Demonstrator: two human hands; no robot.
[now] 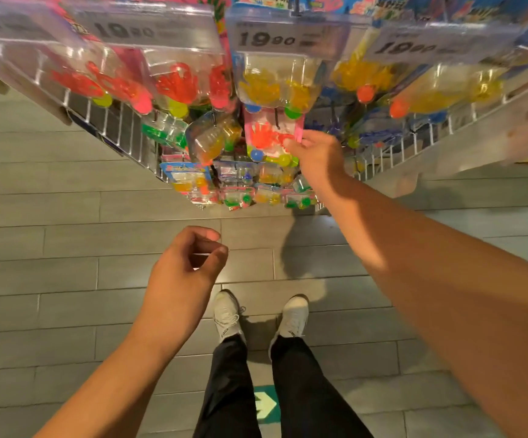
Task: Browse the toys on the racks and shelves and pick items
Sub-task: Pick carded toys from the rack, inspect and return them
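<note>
While the right hand [314, 153] pinches the right edge of a pink toy pack [272, 137] that hangs on its hook [276, 118] at the middle of the rack [123, 134], the left hand [186, 267] hovers nearer, fingers loosely curled and holding nothing. No pack is off the rack or carried, so the pick is judged barely begun. Lifting this pack off and browsing the other packs remain.

Right hand [314, 154] reaches forward with arm extended, fingers pinching; left hand [186, 263] hangs low, loosely curled.
</note>
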